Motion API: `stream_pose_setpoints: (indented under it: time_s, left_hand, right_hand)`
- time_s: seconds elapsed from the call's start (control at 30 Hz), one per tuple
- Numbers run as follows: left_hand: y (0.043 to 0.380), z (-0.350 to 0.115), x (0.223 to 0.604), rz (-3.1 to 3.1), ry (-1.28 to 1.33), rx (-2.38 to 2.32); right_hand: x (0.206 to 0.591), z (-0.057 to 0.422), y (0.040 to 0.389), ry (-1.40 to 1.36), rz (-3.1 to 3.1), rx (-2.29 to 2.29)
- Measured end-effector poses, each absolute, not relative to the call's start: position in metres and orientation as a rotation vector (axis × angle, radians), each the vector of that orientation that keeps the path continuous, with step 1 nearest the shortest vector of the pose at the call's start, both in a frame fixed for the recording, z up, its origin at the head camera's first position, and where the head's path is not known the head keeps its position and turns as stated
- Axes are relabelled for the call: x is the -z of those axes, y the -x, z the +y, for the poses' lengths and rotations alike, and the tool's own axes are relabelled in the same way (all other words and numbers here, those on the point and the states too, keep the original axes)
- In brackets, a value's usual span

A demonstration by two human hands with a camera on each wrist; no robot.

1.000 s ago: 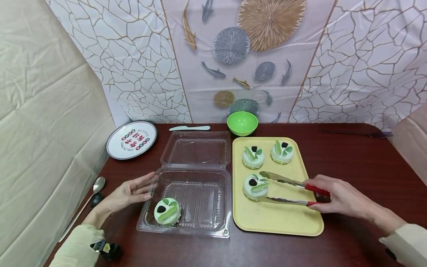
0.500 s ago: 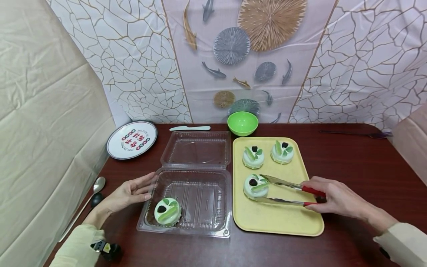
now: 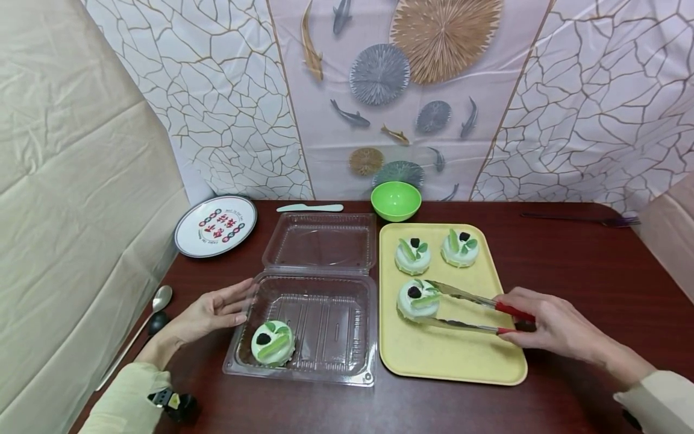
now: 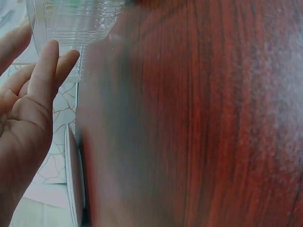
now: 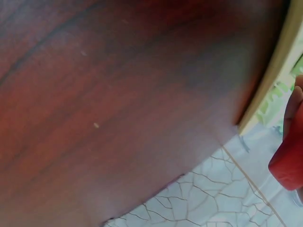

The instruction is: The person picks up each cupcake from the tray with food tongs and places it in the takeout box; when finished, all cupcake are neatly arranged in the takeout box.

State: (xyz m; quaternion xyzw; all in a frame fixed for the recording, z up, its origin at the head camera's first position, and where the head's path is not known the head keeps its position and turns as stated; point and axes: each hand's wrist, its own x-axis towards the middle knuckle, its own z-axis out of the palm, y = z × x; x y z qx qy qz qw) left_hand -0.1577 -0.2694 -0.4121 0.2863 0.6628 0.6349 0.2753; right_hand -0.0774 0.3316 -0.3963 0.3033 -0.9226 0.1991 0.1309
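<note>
My right hand [image 3: 554, 319] grips metal tongs with red handles [image 3: 515, 310]. The tongs' tips lie on either side of a small round cake [image 3: 418, 301] topped with a blackberry and green garnish, over the yellow tray [image 3: 452, 355]. Two similar cakes, a left one [image 3: 412, 258] and a right one [image 3: 459, 250], sit at the tray's far end. My left hand [image 3: 208, 313] rests its fingers against the left rim of an open clear plastic container [image 3: 325, 337]; the left wrist view shows those fingers [image 4: 45, 71] extended. One cake [image 3: 273, 343] lies in the container's near left corner.
The container's lid [image 3: 322, 241] is folded back behind it. A green bowl [image 3: 396, 201] and a white knife [image 3: 309, 208] lie at the back, with a plate [image 3: 215, 226] at the back left. Spoons [image 3: 161, 298] lie on the left; a dark fork [image 3: 580, 218] is at the back right.
The tongs have drawn slightly back, then forward again, with their tips closer about the cake. That cake has shifted slightly upward in the head view. The left hand stays put.
</note>
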Motion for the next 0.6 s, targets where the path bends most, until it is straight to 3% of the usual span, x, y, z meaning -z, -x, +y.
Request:
stream_pose_setpoints:
  time_s: [0.27,0.6]
  left_hand:
    - [0.158,-0.27,0.413,1.787,-0.764,-1.705]
    - [0.157,-0.27,0.412,1.785,-0.791,-1.702]
  right_hand:
    - [0.368,0.309,0.086,-0.907,-2.598,-0.659]
    - [0.357,0.232,0.115,-1.098,-2.529,-0.571]
